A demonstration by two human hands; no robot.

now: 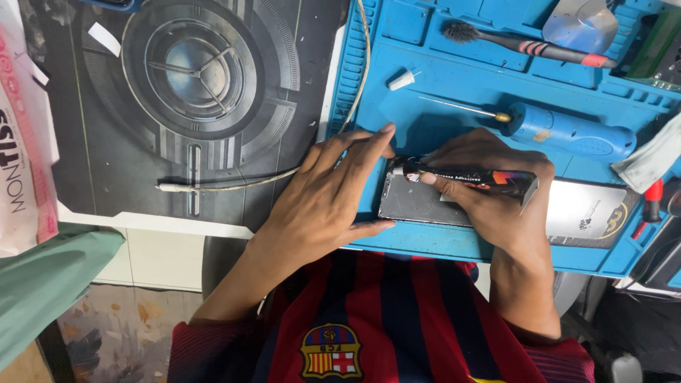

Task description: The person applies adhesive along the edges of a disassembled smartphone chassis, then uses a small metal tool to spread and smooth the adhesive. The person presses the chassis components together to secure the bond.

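A grey phone frame [418,203] lies flat on a blue work mat [454,78]. My left hand [330,191] rests at its left end, index finger along the top edge and thumb along the bottom edge. My right hand [496,188] grips a black glue tube [472,177], held lying leftward with its nozzle at the frame's top left corner. The hand covers the frame's right part.
On the mat lie a blue pen-shaped tool [567,131] with a thin metal tip, a black brush [525,44], a small white cap [401,79] and a metal sheet [582,25]. A white cable [234,183] crosses a dark patterned mat [198,92]. A tissue pack [21,142] sits far left.
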